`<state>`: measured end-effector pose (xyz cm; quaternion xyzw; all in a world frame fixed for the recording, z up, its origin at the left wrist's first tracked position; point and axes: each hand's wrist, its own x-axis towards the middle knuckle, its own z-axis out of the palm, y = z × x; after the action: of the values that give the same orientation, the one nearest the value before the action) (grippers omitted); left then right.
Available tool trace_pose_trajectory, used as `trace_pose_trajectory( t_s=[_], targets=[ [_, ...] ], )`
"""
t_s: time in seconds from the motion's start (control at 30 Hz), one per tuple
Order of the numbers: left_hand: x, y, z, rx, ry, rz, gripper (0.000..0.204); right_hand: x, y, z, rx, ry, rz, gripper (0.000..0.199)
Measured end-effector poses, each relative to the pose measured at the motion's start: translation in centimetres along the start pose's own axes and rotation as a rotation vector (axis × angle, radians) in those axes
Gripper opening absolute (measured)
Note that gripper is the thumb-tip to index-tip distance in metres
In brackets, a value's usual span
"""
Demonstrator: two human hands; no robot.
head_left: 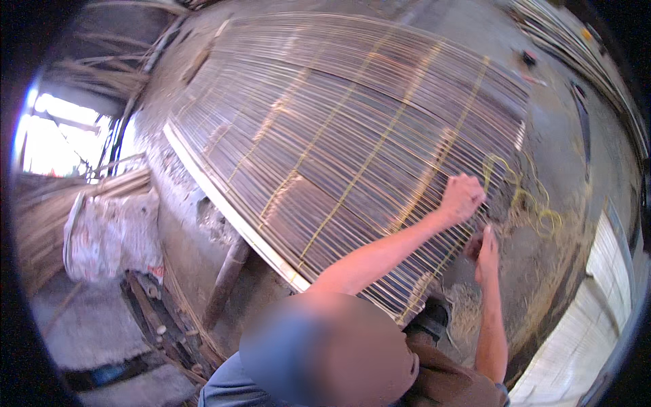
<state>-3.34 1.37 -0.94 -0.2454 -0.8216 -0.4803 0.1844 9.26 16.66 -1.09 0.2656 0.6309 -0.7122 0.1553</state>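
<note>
Blurred at the bottom edge, a person's head and brown-clad shoulders fill the nearest part of the view, and both bare forearms reach up and away from there.

On the right, the right hand [485, 252] lies low beside the near right corner of a large mat of thin sticks [352, 136]. Its fingers point upward and look loosely curled around something dark at the mat's edge; whether it truly grips that thing cannot be told. Just below it, a dark shoe [428, 317] stands among loose straw on the ground.

Slightly farther, the left hand [463, 197] is closed into a fist, resting over the right edge of the mat. It appears to pinch yellow string [525, 197], which runs from the fist in loose loops and tangles over the bare ground just right of the mat. The two hands are near each other, the left above the right, both at the same corner of the mat.

That mat stretches away from the hands toward the upper left, its sticks lying side by side and bound by several lines of yellow cord that run across them from near to far. A pale slat [224, 203] borders its left edge.

Left of the mat, a white sack [108, 234] slumps by bundled canes, with a bright opening [57, 136] beyond. At lower right lies a pale woven panel [597, 305], and long sticks [576, 47] are stacked along the far right.
</note>
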Motion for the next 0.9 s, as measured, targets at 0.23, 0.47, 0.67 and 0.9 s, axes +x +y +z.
trace_pose_trajectory(
  t_s=[0.23, 0.47, 0.67, 0.9],
  targets=[
    [0.7, 1.1, -3.2, 0.107, -0.314, -0.182, 0.021, -4.5, 1.6, 5.6, 0.029, -0.03, 0.019, 0.036],
    [-0.2, 8.2, -8.6, 0.079, -0.425, -0.211, 0.024, -13.9, -2.5, 5.9, -0.079, -0.149, -0.123, 0.041],
    [-10.6, 12.7, -14.6, 0.028, -0.535, -0.229, 0.017, -20.9, -2.0, 5.7, -0.453, -0.514, 0.11, 0.05],
    [-15.5, 12.1, -13.2, 0.05, -0.456, -0.281, 0.01, -17.1, 1.2, -2.2, -0.455, -0.657, -0.073, 0.029]
  ],
)
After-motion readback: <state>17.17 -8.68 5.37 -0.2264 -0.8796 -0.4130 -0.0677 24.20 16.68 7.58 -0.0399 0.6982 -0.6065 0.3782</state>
